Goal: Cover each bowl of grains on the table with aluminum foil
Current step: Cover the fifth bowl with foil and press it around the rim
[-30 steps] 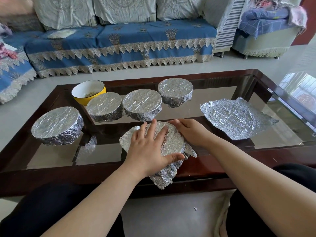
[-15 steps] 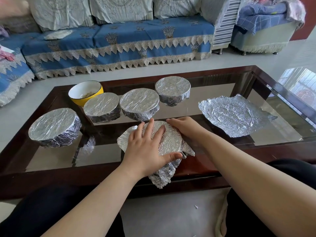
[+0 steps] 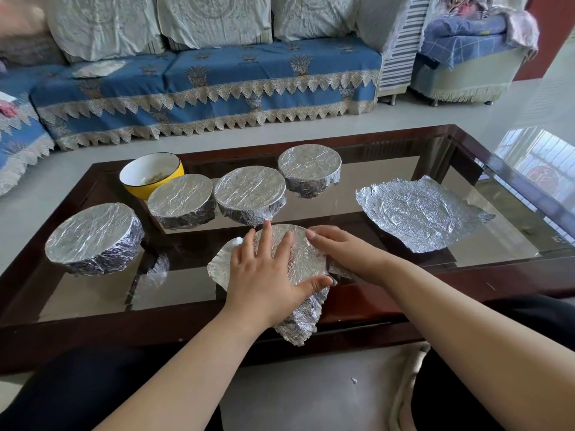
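left hand (image 3: 267, 272): palm down, fingers spread and straight, thumb out to the right | right hand (image 3: 339, 248): palm down, fingers pointing left | forearms bare, converging from the near edge

Crinkled shiny aluminum foil wraps four bowls (image 3: 250, 197) and the near bowl (image 3: 298, 259); a loose foil sheet (image 3: 417, 213) looks equally creased and metallic. The yellow bowl (image 3: 151, 175) is glossy, smooth, white inside; the desk (image 3: 389, 300) has a reflective glass top in a dark polished wood frame. The sofa cover (image 3: 217, 79) is matt blue cloth with beige lace trim, and the floor (image 3: 311, 393) is smooth, slightly glossy.
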